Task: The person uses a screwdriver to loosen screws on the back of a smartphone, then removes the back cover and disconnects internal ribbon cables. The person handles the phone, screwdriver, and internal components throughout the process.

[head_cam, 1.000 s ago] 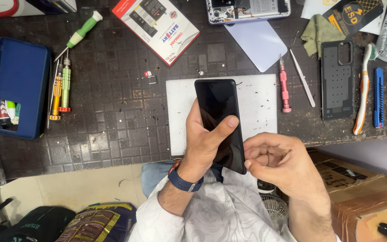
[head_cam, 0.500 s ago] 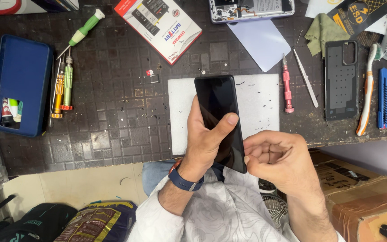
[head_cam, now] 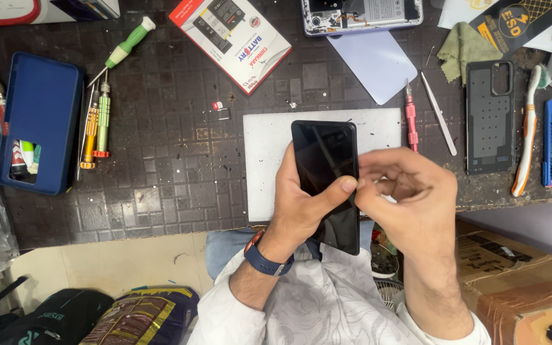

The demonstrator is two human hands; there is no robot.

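My left hand grips a black smartphone with a dark screen, thumb laid across its face, above a white foam mat on the dark tiled bench. My right hand has its fingertips pinched together at the phone's right edge, touching it beside my left thumb. Whether something small is pinched between those fingers cannot be made out. A blue watch band circles my left wrist.
A red-handled tool and tweezers lie right of the mat, then a dark phone back cover, toothbrush and blue tool. Screwdrivers and a blue case sit left. A red box and opened phone lie behind. Cardboard box at lower right.
My right hand has risen from below the phone's lower right to its right edge, fingers now pinched against it by my left thumb. The phone stays in my left hand.
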